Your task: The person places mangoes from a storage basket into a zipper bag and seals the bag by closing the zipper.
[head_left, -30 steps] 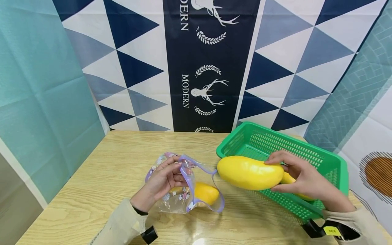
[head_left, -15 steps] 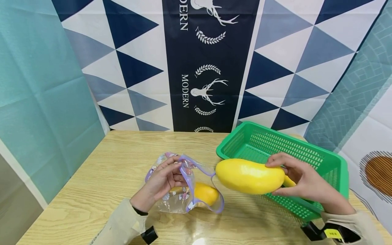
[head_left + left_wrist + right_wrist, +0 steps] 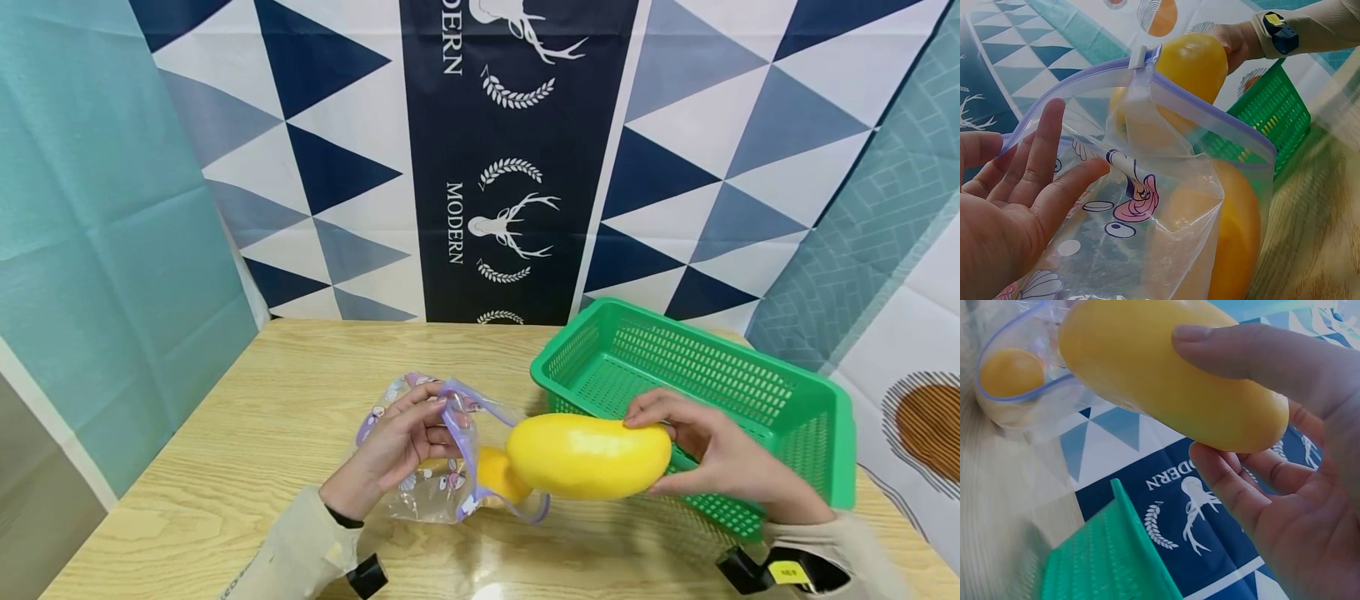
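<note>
My right hand (image 3: 712, 458) grips a large yellow mango (image 3: 585, 457) by its right end, thumb on one side and fingers on the other. The mango is above the table, its left end in front of the mouth of a clear zip bag (image 3: 448, 482) with purple edging and cartoon prints. Inside the bag lies another yellow-orange mango (image 3: 1235, 231), partly covered in the head view. At the bag's upper edge, my left hand (image 3: 397, 446) holds the rim, and the mouth gapes toward the right. Several left fingers show against the clear plastic in the left wrist view.
A green slotted basket (image 3: 697, 335) stands on the right of the wooden table (image 3: 300, 392), partly behind my right hand. Yellow shows through its slots in the left wrist view. Patterned cloth (image 3: 345, 167) hangs behind the table.
My right hand has moved left and down with the mango, from beside the basket to the bag's mouth. My left hand and the bag have stayed in place.
</note>
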The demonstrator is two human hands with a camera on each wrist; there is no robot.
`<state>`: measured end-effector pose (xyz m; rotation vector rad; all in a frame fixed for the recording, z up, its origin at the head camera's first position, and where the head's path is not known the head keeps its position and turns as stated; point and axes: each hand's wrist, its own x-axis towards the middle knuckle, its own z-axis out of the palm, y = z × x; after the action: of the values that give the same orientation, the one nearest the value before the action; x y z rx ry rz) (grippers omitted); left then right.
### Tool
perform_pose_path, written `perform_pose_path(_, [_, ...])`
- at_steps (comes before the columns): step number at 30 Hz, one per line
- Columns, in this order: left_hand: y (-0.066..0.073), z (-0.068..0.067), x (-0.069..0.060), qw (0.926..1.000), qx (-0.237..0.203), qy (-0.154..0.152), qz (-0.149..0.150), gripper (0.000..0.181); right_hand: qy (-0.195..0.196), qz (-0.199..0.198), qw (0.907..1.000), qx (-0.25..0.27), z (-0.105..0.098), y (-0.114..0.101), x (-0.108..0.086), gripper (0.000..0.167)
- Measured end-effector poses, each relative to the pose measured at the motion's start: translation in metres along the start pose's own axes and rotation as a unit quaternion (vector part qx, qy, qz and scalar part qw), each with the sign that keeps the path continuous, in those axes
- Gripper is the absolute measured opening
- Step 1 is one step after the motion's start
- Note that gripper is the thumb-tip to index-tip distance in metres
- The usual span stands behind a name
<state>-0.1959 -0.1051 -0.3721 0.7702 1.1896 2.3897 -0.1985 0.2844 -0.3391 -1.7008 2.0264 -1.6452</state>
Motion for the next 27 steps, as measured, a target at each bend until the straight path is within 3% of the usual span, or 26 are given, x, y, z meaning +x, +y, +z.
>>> perform_pose_path(7, [0.0,0.002,0.0,0.9999,-0.008,0.006,-0.007,0.034,0.003,-0.001,1.0,-0.005,0.012,0.005,0.005,0.075])
perform_pose_path(13, [0.0,0.003,0.0,0.9999,-0.01,0.01,-0.01,0.033,0.016,-0.005,0.9987,-0.048,0.023,0.001,0.011,0.072])
perform_pose_path(21, [-0.001,0.003,0.0,1.0,0.002,-0.002,0.001,0.032,0.042,0.065,0.9892,-0.125,0.037,-0.008,0.017,0.062])
perform_pose_path(27, [-0.001,0.003,-0.001,1.0,0.0,-0.006,0.001,0.032,0.061,0.079,0.9813,-0.165,0.044,-0.009,0.017,0.06])
